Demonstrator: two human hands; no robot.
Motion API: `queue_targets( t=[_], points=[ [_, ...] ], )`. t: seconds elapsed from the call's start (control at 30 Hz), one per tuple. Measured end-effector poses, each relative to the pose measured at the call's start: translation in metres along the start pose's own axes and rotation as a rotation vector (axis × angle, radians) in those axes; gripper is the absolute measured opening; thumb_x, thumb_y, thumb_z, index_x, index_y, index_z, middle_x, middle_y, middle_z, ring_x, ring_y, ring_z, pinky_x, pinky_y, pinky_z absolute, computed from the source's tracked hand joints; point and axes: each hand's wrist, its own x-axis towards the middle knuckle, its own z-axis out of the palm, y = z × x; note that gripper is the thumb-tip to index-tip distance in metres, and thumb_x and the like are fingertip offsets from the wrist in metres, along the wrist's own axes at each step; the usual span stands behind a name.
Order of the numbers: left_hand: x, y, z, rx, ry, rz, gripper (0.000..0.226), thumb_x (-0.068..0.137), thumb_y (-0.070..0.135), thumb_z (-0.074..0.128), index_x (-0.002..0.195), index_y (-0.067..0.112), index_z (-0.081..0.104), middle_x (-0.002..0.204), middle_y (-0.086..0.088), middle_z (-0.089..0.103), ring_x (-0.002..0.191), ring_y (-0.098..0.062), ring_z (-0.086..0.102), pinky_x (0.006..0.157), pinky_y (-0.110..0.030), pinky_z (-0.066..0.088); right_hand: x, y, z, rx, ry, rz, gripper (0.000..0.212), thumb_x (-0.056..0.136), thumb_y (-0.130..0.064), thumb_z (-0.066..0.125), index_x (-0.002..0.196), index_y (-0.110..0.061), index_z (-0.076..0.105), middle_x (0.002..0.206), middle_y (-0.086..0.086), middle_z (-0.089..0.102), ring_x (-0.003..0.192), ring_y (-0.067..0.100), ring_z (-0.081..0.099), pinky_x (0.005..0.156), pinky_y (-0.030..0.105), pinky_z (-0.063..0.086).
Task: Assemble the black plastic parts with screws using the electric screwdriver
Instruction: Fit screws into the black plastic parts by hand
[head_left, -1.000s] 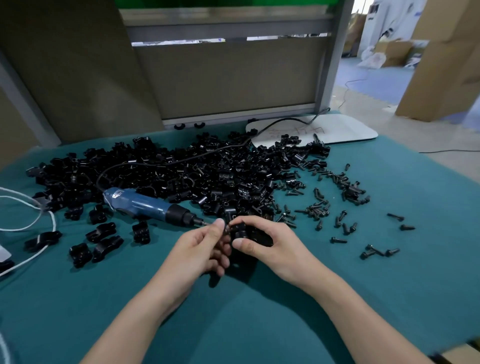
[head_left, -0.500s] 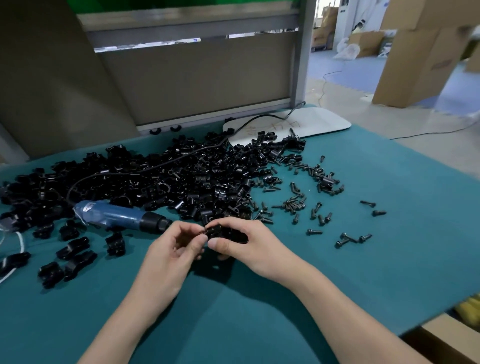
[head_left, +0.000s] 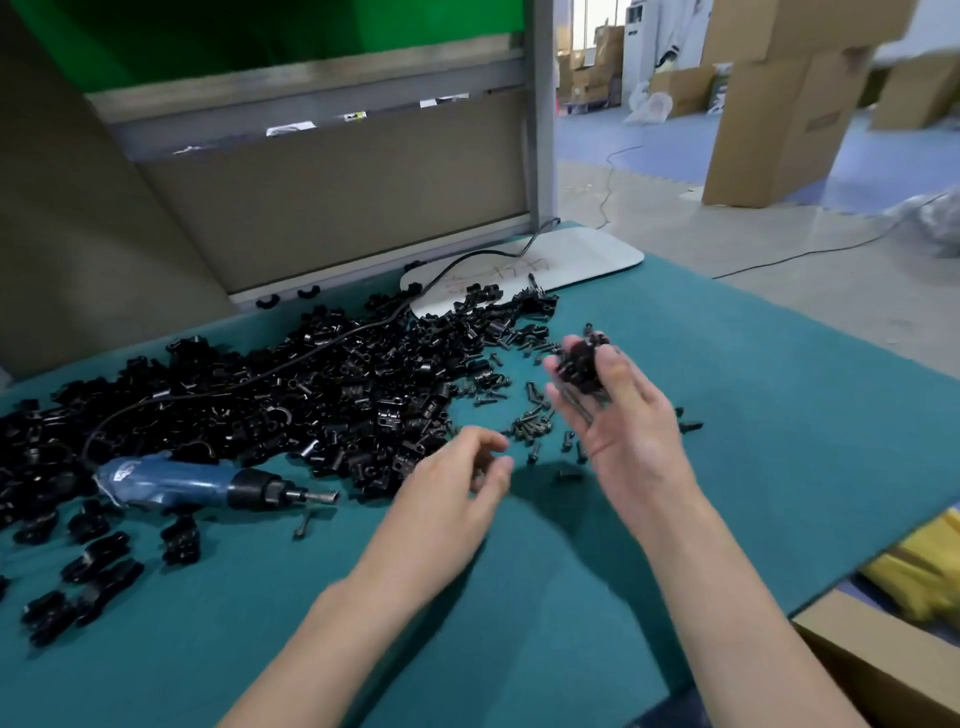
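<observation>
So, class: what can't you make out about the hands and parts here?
Head view: left hand, motion blur hides whether it pinches anything.
Head view: black part in right hand, fingers and blur hide whether it is one piece.
Head view: parts pile, cut off by left edge.

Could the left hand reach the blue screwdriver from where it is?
Probably yes: the left hand hovers just right of the screwdriver, with only bare teal mat and one loose screw between them.

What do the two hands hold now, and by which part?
The right hand grips a black plastic part by its sides. The left hand is blurred; its hold cannot be told.
</observation>
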Motion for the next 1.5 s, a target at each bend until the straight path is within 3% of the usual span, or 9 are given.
queue_targets(
  t=[0.1, 0.2, 0.37, 0.57, 0.8, 1.0, 1.13, 1.3, 1.5],
  points=[
    [0.018, 0.036, 0.031, 0.205, -0.148, 0.155, 0.023, 0.103, 0.041, 0.049, 0.120, 0.027, 0.055, 0.106, 0.012, 0.064, 0.102, -0.010, 0.058, 0.091, -0.033, 0.047, 0.004, -0.039, -0.036, -0.040, 0.190, -0.124, 0.025, 0.088, -0.026, 0.067, 0.109, -0.010, 0.067, 0.108, 0.002, 0.077, 0.100, 0.024, 0.075, 0.080, 0.029, 0.062],
    [0.025, 0.058, 0.060, 0.351, -0.218, 0.252, 0.036, 0.105, 0.042, 0.044, 0.132, 0.020, 0.052, 0.124, 0.001, 0.059, 0.118, -0.020, 0.053, 0.100, -0.037, 0.042, 0.001, -0.055, -0.066, -0.153, 0.336, -0.176, 0.011, 0.101, -0.021, 0.061, 0.107, -0.014, 0.067, 0.105, -0.002, 0.074, 0.104, 0.024, 0.072, 0.079, 0.027, 0.061],
    [0.033, 0.063, 0.082, 0.450, -0.275, 0.263, 0.032, 0.107, 0.039, 0.040, 0.130, 0.022, 0.053, 0.115, -0.002, 0.051, 0.109, -0.025, 0.053, 0.086, -0.038, 0.045, -0.003, -0.048, -0.081, -0.294, 0.466, -0.189, 0.016, 0.102, -0.019, 0.064, 0.113, -0.008, 0.068, 0.099, 0.000, 0.070, 0.095, 0.019, 0.067, 0.078, 0.027, 0.061],
    [0.034, 0.038, 0.075, 0.422, -0.168, 0.280, 0.021, 0.108, 0.033, 0.039, 0.116, 0.021, 0.054, 0.110, 0.003, 0.047, 0.098, -0.016, 0.053, 0.072, -0.033, 0.049, -0.001, -0.039, -0.081, -0.472, 0.457, -0.207, 0.018, 0.100, -0.018, 0.068, 0.115, -0.010, 0.071, 0.101, 0.000, 0.069, 0.084, 0.005, 0.068, 0.073, 0.019, 0.059],
    [0.023, 0.021, 0.037, 0.207, 0.025, 0.247, 0.018, 0.105, 0.028, 0.046, 0.117, 0.023, 0.059, 0.110, 0.012, 0.060, 0.101, -0.002, 0.056, 0.087, -0.021, 0.048, -0.001, -0.041, -0.083, -0.514, 0.422, -0.178, 0.023, 0.099, -0.022, 0.069, 0.119, -0.011, 0.071, 0.108, 0.004, 0.071, 0.088, 0.005, 0.070, 0.073, 0.020, 0.059],
    [-0.003, -0.017, -0.017, -0.189, 0.248, -0.050, 0.015, 0.102, 0.024, 0.057, 0.104, 0.036, 0.066, 0.091, 0.021, 0.066, 0.081, 0.001, 0.059, 0.070, -0.010, 0.043, -0.007, -0.040, -0.072, -0.500, 0.308, -0.127, 0.025, 0.097, -0.027, 0.071, 0.117, -0.012, 0.072, 0.121, 0.011, 0.072, 0.109, 0.020, 0.072, 0.081, 0.025, 0.061],
    [-0.035, -0.041, -0.035, -0.430, 0.353, -0.211, 0.016, 0.098, 0.020, 0.064, 0.107, 0.033, 0.066, 0.095, 0.016, 0.071, 0.087, 0.000, 0.066, 0.078, -0.012, 0.050, -0.026, -0.012, -0.039, -0.476, 0.055, -0.012, 0.025, 0.085, -0.036, 0.074, 0.106, -0.022, 0.077, 0.114, 0.006, 0.077, 0.112, 0.026, 0.072, 0.082, 0.032, 0.062],
    [-0.060, -0.058, -0.050, -0.498, 0.449, -0.268, 0.015, 0.093, 0.012, 0.070, 0.101, 0.024, 0.071, 0.092, 0.016, 0.074, 0.084, 0.003, 0.066, 0.076, -0.008, 0.050, -0.045, 0.057, 0.031, -0.359, -0.252, 0.227, 0.020, 0.091, -0.025, 0.075, 0.109, -0.017, 0.077, 0.112, 0.011, 0.077, 0.100, 0.028, 0.075, 0.081, 0.034, 0.062],
    [-0.067, -0.069, -0.067, -0.534, 0.540, -0.269, 0.012, 0.093, 0.011, 0.070, 0.101, 0.019, 0.071, 0.091, 0.014, 0.075, 0.081, 0.004, 0.067, 0.074, -0.009, 0.049, -0.036, 0.116, 0.087, -0.237, -0.307, 0.357, 0.016, 0.091, -0.027, 0.070, 0.100, -0.017, 0.080, 0.112, 0.012, 0.076, 0.101, 0.025, 0.073, 0.084, 0.033, 0.060]
  ],
)
